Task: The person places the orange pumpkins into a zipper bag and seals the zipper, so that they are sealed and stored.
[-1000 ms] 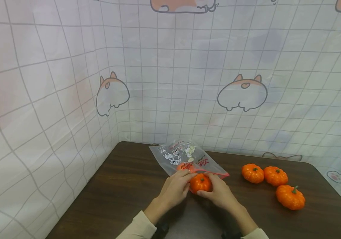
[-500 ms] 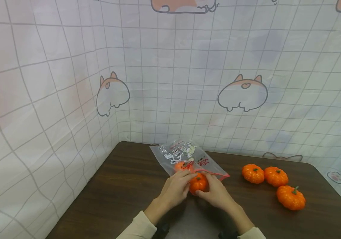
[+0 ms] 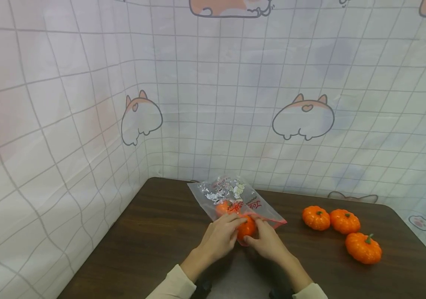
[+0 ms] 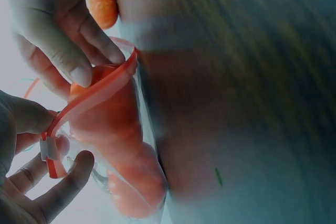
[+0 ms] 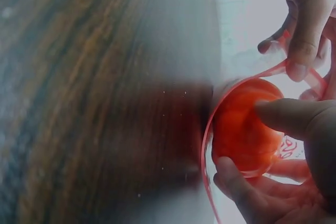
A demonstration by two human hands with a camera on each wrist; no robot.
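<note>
A clear zip bag [image 3: 205,193] with printed cartoons and a red mouth edge [image 4: 100,92] lies at the table's middle. One small orange pumpkin [image 3: 222,207] shows through it, deeper inside. My left hand [image 3: 218,234] pinches the red edge near its white slider [image 4: 50,148], holding the mouth apart. In the bag's mouth sits a second pumpkin [image 5: 247,127]. Fingers and thumb of my right hand [image 3: 270,241] grip this pumpkin, some of them inside the red edge. The left hand partly hides the mouth in the head view.
Three more orange pumpkins stand on the right of the dark wooden table [image 3: 153,232]: two side by side [image 3: 316,218] [image 3: 345,221] and one nearer [image 3: 363,248]. A white grid-patterned cloth [image 3: 213,104] hangs behind and to the left.
My right hand has moved slightly left, taking its pumpkin further into the bag's mouth. The pumpkin inside has shifted a little left and deeper. The left hand has stayed almost still.
</note>
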